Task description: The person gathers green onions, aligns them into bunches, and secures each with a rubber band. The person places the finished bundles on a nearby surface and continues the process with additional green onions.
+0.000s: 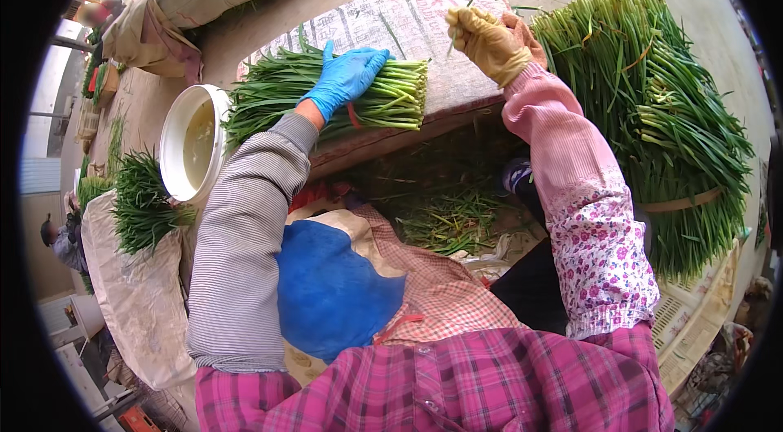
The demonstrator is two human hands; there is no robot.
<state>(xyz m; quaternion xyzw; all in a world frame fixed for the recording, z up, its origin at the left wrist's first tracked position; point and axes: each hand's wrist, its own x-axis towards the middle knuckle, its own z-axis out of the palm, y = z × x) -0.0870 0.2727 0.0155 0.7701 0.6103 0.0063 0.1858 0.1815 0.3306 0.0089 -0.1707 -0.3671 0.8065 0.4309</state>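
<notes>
A bundle of garlic chives (391, 92), tied with a red band (353, 116), lies on a block wrapped in printed woven sacking (452, 74). Its cut stem ends face right. My left hand (352, 77), in a blue glove, lies across the bundle and holds it, fingers over the far side and thumb raised. My right hand (489, 43), in a yellowish glove, is closed around a thin green chive blade (454, 40) above the block's right end. Just behind that hand is a brown cloth (525, 39), partly hidden.
A large heap of chives (618, 71) stands at right, with a brown strap (685, 202) around its lower part. A white bucket (223, 120) holding cloudy liquid stands left, near more chives (144, 199). Loose trimmings (456, 221) litter the floor. People (64, 242) are at far left.
</notes>
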